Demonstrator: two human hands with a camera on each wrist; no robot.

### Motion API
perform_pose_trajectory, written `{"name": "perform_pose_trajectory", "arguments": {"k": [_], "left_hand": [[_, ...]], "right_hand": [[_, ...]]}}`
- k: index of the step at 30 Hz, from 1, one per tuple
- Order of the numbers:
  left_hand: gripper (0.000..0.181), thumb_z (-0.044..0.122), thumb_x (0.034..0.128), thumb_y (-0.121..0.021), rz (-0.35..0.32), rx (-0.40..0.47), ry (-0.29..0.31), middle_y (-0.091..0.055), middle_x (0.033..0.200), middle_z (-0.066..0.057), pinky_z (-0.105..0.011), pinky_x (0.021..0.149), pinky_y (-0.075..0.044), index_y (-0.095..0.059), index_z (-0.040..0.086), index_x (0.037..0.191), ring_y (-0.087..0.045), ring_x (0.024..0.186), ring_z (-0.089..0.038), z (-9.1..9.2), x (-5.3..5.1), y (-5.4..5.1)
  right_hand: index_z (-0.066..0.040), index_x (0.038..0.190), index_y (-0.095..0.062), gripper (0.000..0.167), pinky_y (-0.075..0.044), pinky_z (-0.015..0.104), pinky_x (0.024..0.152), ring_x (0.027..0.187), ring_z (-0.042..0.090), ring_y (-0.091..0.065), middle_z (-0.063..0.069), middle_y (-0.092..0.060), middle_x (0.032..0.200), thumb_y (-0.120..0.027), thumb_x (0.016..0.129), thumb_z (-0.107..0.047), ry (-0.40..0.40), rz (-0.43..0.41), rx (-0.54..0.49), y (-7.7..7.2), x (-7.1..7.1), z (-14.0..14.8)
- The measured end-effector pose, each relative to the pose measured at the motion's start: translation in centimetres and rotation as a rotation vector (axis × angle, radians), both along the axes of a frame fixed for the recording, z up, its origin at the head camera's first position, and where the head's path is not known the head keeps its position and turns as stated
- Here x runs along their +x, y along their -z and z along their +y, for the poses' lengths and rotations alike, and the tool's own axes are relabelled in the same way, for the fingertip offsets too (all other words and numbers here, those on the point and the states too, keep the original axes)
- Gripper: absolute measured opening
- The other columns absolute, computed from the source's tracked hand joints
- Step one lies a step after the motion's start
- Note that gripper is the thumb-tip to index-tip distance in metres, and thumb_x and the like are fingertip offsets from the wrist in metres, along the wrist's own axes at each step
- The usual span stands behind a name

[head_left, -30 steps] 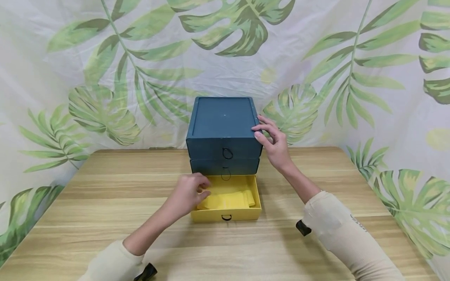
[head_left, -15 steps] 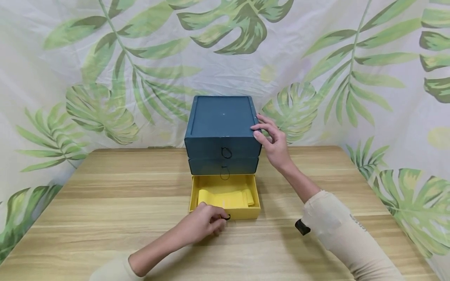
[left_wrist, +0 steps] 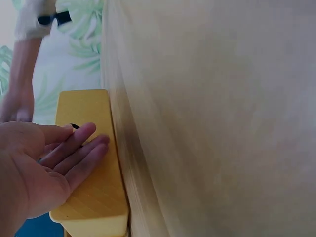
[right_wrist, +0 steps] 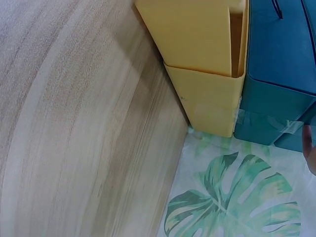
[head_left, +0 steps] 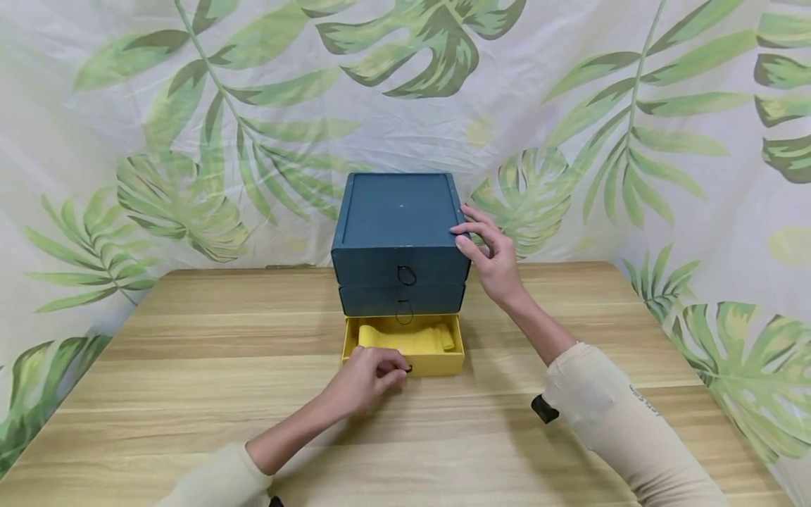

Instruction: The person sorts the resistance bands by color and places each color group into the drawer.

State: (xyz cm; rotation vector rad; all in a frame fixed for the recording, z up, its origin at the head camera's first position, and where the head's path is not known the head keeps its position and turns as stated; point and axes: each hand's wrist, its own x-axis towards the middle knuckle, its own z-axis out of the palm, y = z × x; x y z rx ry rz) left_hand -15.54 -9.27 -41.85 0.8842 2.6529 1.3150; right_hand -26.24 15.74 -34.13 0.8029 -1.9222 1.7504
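My left hand (head_left: 364, 380) is at the front of a pulled-out yellow drawer (head_left: 437, 363). Thumb and index finger pinch its small black pull loop (left_wrist: 75, 126), and the other fingers lie close along the drawer front. Inside the drawer rests a folded yellow cloth (head_left: 405, 341), partly hidden behind the drawer's front wall. My right hand (head_left: 497, 260) rests on the right edge of the upper dark blue drawer box (head_left: 400, 211), its fingers spread over the top rim and side. In the right wrist view only a fingertip (right_wrist: 308, 143) shows against the blue side.
A second blue drawer (head_left: 367, 301) sits between the top box and the yellow drawer. Black loops hang on both blue fronts. The stack stands at the back of a wood-grain table (head_left: 222, 338), before a leaf-printed cloth (head_left: 266, 105).
My left hand has gone from the drawer's left side to its front loop. The yellow drawer has slid partway inward. My right hand has stayed on the blue box.
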Motion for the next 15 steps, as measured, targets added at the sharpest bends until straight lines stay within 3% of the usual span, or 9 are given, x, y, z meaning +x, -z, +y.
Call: {"name": "perform_pose_trajectory", "arguments": {"k": [4,9,12,15], "left_hand": [[0.01,0.0,0.0951,-0.071,0.046,0.003,-0.026,-0.079,0.097,-0.011,-0.026,0.074,-0.059,-0.079,0.0,0.101,-0.076,0.085,-0.02,-0.3,-2.3,0.5],[0.017,-0.002,0.0985,-0.064,-0.038,0.062,-0.009,-0.076,0.106,-0.02,-0.036,0.082,-0.06,-0.074,-0.007,0.111,-0.076,0.095,-0.031,-0.9,-4.8,0.8],[0.022,0.0,0.1023,-0.06,-0.117,0.07,0.035,-0.073,0.117,-0.024,-0.039,0.088,-0.059,-0.07,-0.009,0.12,-0.073,0.106,-0.036,-1.4,-5.3,0.7],[0.03,0.004,0.1054,-0.056,-0.165,0.049,0.103,-0.067,0.129,-0.026,-0.041,0.094,-0.056,-0.062,-0.008,0.133,-0.068,0.116,-0.038,-2.0,-5.1,0.3]], "right_hand": [[0.016,0.114,-0.066,0.023,-0.051,0.018,0.082,0.144,0.033,-0.045,0.024,-0.047,0.155,-0.058,0.1,0.0,-0.007,0.0,-0.002,0.0,0.0,-0.2],[0.015,0.114,-0.066,0.023,-0.051,0.019,0.082,0.146,0.033,-0.043,0.023,-0.046,0.155,-0.058,0.1,-0.001,-0.001,-0.02,0.011,0.2,0.0,-0.2],[0.015,0.115,-0.066,0.024,-0.05,0.019,0.081,0.146,0.032,-0.043,0.022,-0.046,0.156,-0.058,0.1,-0.001,-0.005,-0.028,0.016,0.2,0.0,-0.2],[0.014,0.118,-0.066,0.026,-0.049,0.019,0.083,0.148,0.029,-0.041,0.021,-0.045,0.157,-0.057,0.101,-0.003,-0.009,-0.035,0.032,0.1,0.1,0.0]]}}
